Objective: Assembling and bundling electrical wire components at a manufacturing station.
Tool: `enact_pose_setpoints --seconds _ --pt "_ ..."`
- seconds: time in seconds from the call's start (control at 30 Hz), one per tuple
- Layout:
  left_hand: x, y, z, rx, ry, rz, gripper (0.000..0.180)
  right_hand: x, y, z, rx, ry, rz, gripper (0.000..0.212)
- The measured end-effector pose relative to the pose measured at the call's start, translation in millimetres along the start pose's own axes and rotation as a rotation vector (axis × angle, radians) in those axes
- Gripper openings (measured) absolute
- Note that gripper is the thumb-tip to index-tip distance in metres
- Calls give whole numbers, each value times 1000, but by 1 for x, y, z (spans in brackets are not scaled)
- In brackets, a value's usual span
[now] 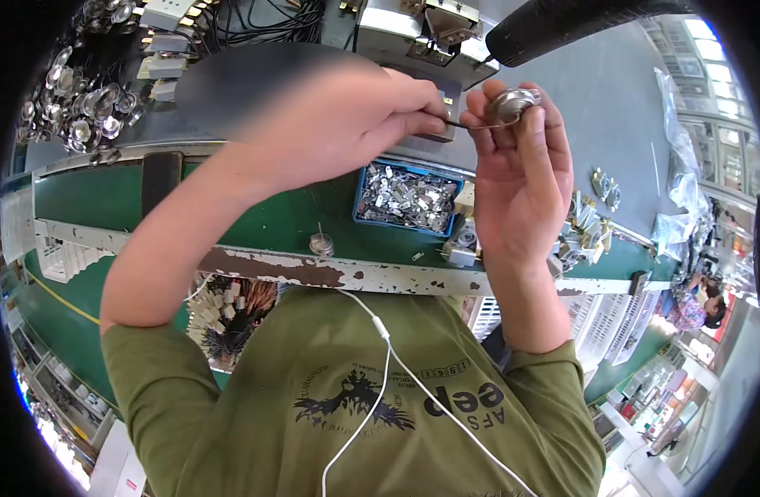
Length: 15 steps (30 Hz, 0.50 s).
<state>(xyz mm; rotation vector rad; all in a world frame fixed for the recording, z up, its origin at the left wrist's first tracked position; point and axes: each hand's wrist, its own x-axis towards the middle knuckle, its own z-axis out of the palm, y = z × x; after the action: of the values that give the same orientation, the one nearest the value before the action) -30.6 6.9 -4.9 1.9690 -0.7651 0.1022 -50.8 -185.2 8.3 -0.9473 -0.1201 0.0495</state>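
My right hand, palm up, holds a round, shiny metal cup-shaped part between thumb and fingers. A thin wire-like stem runs leftward from that part. My left hand reaches across from the left, with thumb and fingertips pinched on the stem's other end. Below the hands, a blue tray contains many small metal pieces. On the green bench strip lies another round metal part with a thin pin sticking up. A small metal block sits close to my right wrist.
A metal fixture stands at the back, beside a thick black cylindrical tool. Round metal parts pile up at far left, near black cables. More metal parts lie right of my wrist. The bench's chipped edge runs before me.
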Motion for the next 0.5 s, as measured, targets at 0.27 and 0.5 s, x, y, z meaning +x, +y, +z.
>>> enact_pose_setpoints --seconds 0.27,0.5 --pt "-4 8 -26 659 -173 270 14 34 -24 -17 -870 -525 377 25" --pt "-7 17 -15 598 -98 149 11 -3 -18 -18 -923 -332 129 35"
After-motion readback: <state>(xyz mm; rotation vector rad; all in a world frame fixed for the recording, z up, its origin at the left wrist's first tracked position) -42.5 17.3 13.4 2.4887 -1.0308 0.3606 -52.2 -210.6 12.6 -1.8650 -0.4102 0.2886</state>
